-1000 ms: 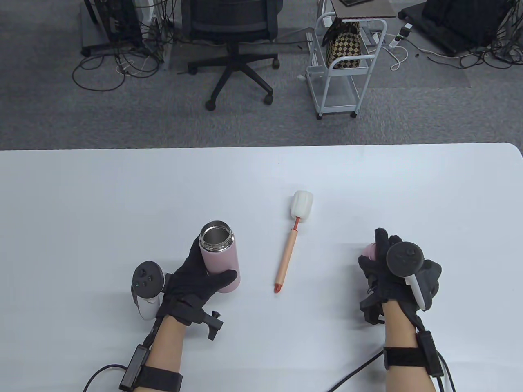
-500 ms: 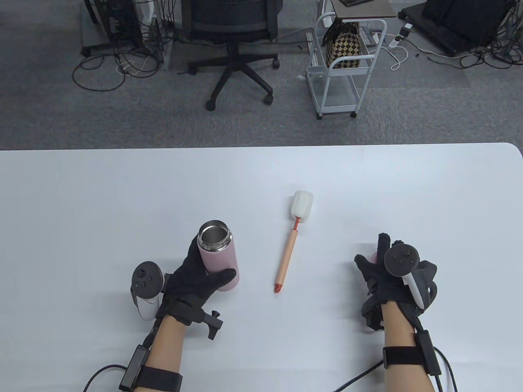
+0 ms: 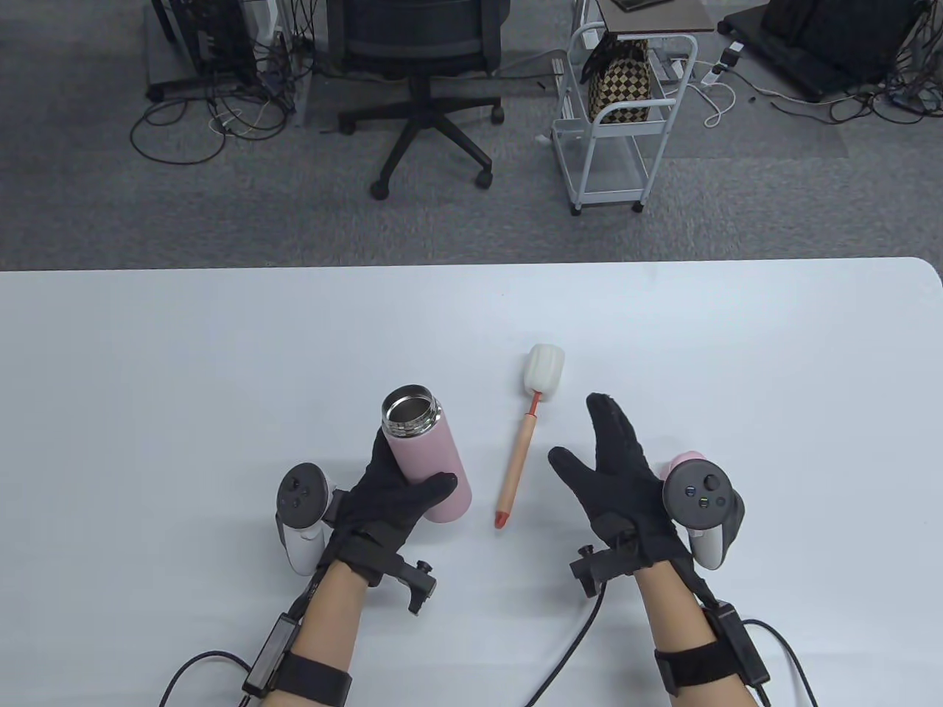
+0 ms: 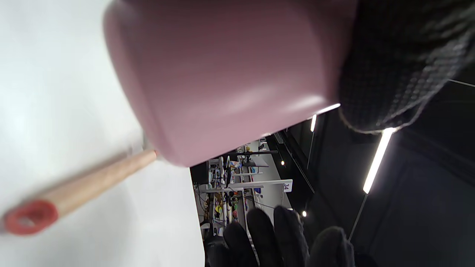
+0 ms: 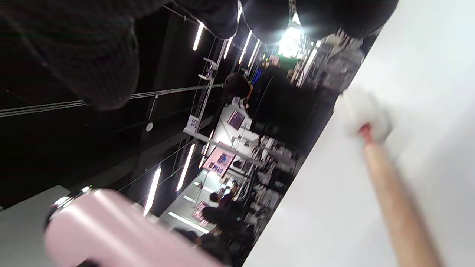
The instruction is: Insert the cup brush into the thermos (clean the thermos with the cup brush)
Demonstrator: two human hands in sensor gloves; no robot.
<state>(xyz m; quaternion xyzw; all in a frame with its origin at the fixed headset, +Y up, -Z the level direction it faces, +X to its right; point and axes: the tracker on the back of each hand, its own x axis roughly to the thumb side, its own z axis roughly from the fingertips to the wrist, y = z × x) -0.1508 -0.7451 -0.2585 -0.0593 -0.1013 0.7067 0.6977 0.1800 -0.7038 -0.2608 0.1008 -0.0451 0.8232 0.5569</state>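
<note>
My left hand (image 3: pixel 398 495) grips the pink thermos (image 3: pixel 429 465) around its lower body. Its open steel mouth (image 3: pixel 410 409) faces up and away from me. The thermos base (image 4: pixel 222 74) fills the left wrist view. The cup brush (image 3: pixel 519 460) lies flat on the table just right of the thermos, with its white sponge head (image 3: pixel 544 372) at the far end and its red tip (image 3: pixel 501 520) near me. My right hand (image 3: pixel 598 455) hovers open just right of the brush handle (image 5: pixel 397 207), fingers straight, holding nothing.
A pink lid (image 3: pixel 681 462) lies on the white table (image 3: pixel 221 353), partly hidden behind my right tracker (image 3: pixel 698 495). Beyond the table's far edge stand an office chair (image 3: pixel 423 66) and a white cart (image 3: pixel 626 110) on grey carpet.
My right hand let go of the pink lid, opened and moved left to beside the brush handle. My left hand carried the thermos a little to the right, closer to the brush.
</note>
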